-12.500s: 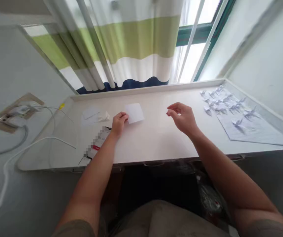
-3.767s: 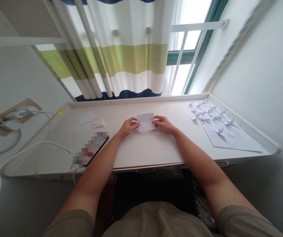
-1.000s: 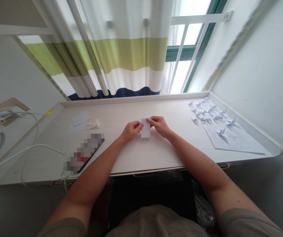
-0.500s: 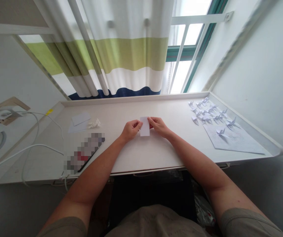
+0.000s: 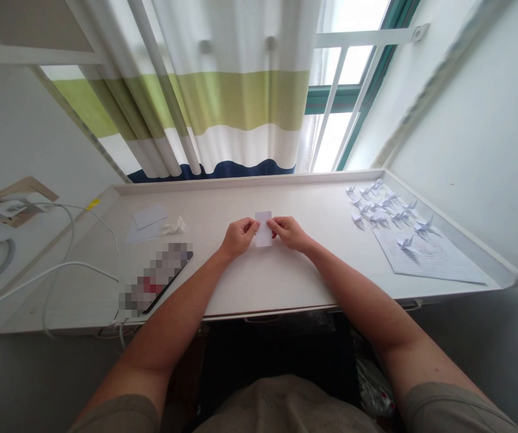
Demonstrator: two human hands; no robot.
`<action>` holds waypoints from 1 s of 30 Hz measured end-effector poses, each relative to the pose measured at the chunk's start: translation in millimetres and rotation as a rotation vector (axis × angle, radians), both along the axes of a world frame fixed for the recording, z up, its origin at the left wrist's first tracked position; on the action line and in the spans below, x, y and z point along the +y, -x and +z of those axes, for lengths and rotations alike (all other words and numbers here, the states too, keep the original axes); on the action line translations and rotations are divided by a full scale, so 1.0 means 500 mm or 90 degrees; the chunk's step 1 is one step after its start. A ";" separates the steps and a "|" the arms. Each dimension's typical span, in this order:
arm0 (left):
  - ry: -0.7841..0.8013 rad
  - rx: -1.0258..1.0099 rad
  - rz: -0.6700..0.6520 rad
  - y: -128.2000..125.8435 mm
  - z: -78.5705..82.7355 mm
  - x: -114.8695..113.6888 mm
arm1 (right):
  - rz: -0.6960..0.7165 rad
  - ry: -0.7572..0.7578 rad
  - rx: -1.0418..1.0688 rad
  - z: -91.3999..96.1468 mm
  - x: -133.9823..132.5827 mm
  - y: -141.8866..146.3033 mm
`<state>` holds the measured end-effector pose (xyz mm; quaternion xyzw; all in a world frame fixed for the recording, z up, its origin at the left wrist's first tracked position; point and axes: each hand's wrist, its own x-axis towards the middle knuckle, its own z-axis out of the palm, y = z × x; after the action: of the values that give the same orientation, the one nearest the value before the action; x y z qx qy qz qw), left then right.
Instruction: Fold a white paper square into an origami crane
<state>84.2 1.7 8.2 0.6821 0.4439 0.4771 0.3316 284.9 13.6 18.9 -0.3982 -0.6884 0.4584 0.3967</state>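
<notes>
Readings are taken from the narrow white paper (image 5: pixel 263 231) as dial centre, twelve towards the curtain (image 5: pixel 240 99).

The paper stands lengthwise, twelve to six, over the middle of the desk (image 5: pixel 263 279). Whether it touches the surface I cannot tell.

My left hand (image 5: pixel 239 235), at nine o'clock, is closed on the paper's near side edge, pinching it between thumb and curled fingers. My right hand (image 5: pixel 288 232), at three, grips the opposite edge likewise, thumb uppermost. The two hands are apart, the paper between them.

At eight o'clock, beside my left forearm, lies a phone (image 5: pixel 168 275); its screen is blurred over. At nine, well clear of my left hand, are some crumpled white bits (image 5: pixel 174 227) and, just beyond them, flat white sheets (image 5: pixel 150 216), overlapping. Further out at nine, a white cable (image 5: pixel 69 263) crosses the desk's end.

Between two and three, a cluster of folded paper birds (image 5: pixel 378 216) is noted. Just past three lies lined paper (image 5: pixel 439 266), bearing writing too small to read; at least one bird rests on it.
</notes>
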 end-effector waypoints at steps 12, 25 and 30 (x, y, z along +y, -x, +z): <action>0.010 -0.043 0.030 0.010 0.008 0.002 | 0.031 -0.022 -0.058 0.002 -0.004 -0.003; 0.102 -0.106 -0.011 0.006 0.027 -0.007 | 0.037 0.068 0.048 -0.004 -0.012 0.002; 0.162 -0.080 -0.105 0.011 0.027 -0.011 | 0.028 0.099 0.123 0.002 -0.009 -0.008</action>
<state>78.8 -3.6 21.5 0.6378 0.4216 0.4296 0.4806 288.9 8.9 19.8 -0.3664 -0.6179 0.5554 0.4189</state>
